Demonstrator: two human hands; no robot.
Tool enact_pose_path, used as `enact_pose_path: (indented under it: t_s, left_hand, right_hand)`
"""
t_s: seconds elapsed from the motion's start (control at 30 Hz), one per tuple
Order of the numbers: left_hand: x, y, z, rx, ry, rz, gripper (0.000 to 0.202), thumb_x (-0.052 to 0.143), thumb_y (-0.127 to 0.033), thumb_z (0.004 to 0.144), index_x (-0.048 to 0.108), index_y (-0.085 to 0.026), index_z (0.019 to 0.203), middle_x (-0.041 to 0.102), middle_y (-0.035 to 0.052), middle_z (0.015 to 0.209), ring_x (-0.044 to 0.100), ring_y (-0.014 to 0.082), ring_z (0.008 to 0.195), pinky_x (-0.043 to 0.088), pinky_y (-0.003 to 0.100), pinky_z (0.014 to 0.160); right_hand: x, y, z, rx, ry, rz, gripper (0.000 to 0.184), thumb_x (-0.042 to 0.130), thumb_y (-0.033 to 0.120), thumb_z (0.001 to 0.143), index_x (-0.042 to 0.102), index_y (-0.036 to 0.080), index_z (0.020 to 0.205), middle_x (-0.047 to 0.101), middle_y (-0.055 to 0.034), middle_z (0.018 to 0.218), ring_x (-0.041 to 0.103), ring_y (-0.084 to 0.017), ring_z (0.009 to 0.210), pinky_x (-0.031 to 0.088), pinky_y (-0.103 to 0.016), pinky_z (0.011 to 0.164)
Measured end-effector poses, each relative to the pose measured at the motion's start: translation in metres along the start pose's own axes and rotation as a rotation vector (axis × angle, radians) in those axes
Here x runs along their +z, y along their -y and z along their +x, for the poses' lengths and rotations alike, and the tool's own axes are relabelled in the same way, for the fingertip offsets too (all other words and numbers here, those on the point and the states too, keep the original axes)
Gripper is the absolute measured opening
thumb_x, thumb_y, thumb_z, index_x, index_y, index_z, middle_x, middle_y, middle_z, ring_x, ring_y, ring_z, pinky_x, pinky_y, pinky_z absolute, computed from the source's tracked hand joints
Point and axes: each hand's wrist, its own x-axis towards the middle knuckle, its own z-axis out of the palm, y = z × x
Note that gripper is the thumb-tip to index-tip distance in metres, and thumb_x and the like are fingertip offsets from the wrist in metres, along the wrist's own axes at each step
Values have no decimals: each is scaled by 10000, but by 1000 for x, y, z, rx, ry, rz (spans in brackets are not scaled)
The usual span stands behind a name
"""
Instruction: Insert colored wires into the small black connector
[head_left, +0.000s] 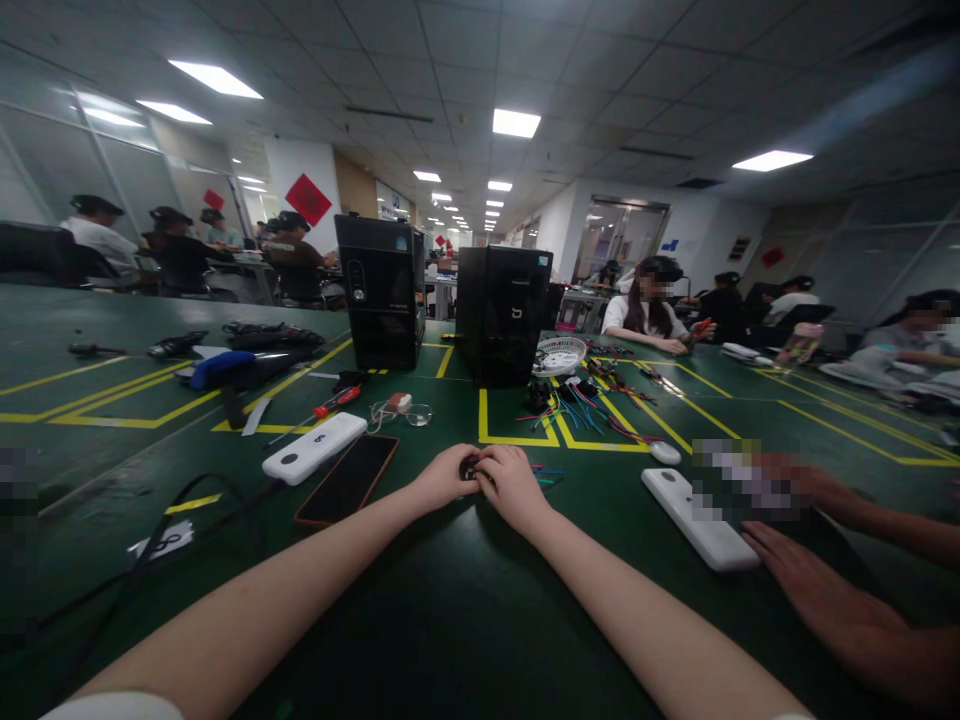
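Note:
My left hand [447, 478] and my right hand [511, 484] meet at the middle of the table, both closed around a small dark part [470, 467]. Only a little of it shows between the fingers, so its kind is unclear. Just past my right hand, thin red, blue and green wires [551, 474] stick out; whether they join the dark part is hidden. To the left of my hands lies a dark phone with an orange-brown edge [349, 480]. Beside it is a white power bank [315, 448].
Two black computer towers [381, 300] [504, 315] stand ahead. Wire bundles [585, 400] and a white basket [561, 354] lie right of them. Left are a red screwdriver [337, 402] and glasses [420, 414]. A co-worker's hands [810, 570] are near another white power bank [697, 520].

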Motion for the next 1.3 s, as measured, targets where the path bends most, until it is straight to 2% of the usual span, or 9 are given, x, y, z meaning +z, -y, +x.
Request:
enact_pose_path:
  t_s: [0.17, 0.3, 0.5, 0.6, 0.67, 0.73, 0.83, 1.0, 1.3]
  left_hand:
    - [0, 2, 3, -14, 31, 39, 297, 659, -274, 654, 592, -155, 918, 573, 42, 879, 549, 208, 828, 439, 309, 744]
    - [-1, 2, 4, -14, 44, 64, 281, 652, -299, 664, 588, -156, 897, 554, 33, 850, 545, 205, 809, 440, 304, 722]
    - [-4, 0, 2, -12, 2, 48, 288, 653, -293, 680, 591, -150, 923, 578, 51, 887, 553, 213, 848, 445, 319, 763]
    - [-5, 0, 1, -26, -33, 40, 259, 639, -238, 687, 606, -151, 930, 592, 60, 909, 555, 217, 881, 441, 329, 800]
    - [-5, 1, 2, -51, -52, 40, 262, 640, -187, 667, 613, -161, 926, 598, 58, 927, 557, 217, 902, 439, 335, 823]
    - [-3, 2, 3, -75, -64, 38, 278, 644, -166, 650, 616, -166, 926, 601, 56, 941, 560, 219, 915, 441, 340, 834]
    - [-1, 4, 4, -73, -64, 36, 288, 648, -170, 650, 613, -162, 936, 604, 61, 951, 562, 220, 921, 444, 346, 841]
    - [-1, 2, 4, -46, -51, 42, 281, 653, -248, 687, 608, -156, 949, 609, 67, 941, 571, 222, 906, 451, 344, 825]
    - [-7, -5, 2, -97, -16, 4, 330, 658, -232, 681, 601, -169, 1000, 621, 74, 1015, 571, 231, 966, 437, 361, 888]
  right_hand:
    - [4, 3, 0, 53, 8, 6, 85, 504, 135, 807, 565, 175, 850, 571, -61, 972, 492, -184, 918, 361, -344, 837]
    - [4, 7, 2, 113, 21, -13, 116, 435, 120, 834, 539, 168, 855, 565, -61, 892, 496, -176, 856, 355, -341, 832]
    - [-7, 8, 3, 124, -45, 22, 148, 411, 176, 865, 557, 173, 894, 578, -66, 902, 500, -181, 880, 341, -337, 831]
    - [-11, 9, 0, 38, 67, 96, 146, 440, 177, 850, 570, 170, 915, 596, -58, 875, 522, -166, 827, 368, -293, 766]
    - [-11, 9, -2, -60, 182, 138, 110, 489, 160, 814, 579, 175, 876, 601, -40, 844, 532, -152, 800, 378, -265, 735]
    - [-9, 10, -4, -107, 231, 155, 61, 541, 186, 788, 583, 177, 831, 598, -31, 826, 534, -148, 790, 385, -255, 722]
    - [-8, 8, -4, -78, 177, 171, 85, 565, 251, 793, 581, 171, 816, 591, -34, 829, 528, -149, 797, 392, -267, 736]
    - [-8, -5, -1, 99, 4, 113, 120, 513, 155, 806, 584, 170, 900, 571, -56, 892, 510, -167, 866, 388, -309, 789]
    - [-4, -15, 1, 154, 24, 44, 175, 487, 97, 803, 603, 173, 910, 556, -66, 931, 490, -178, 913, 382, -331, 820]
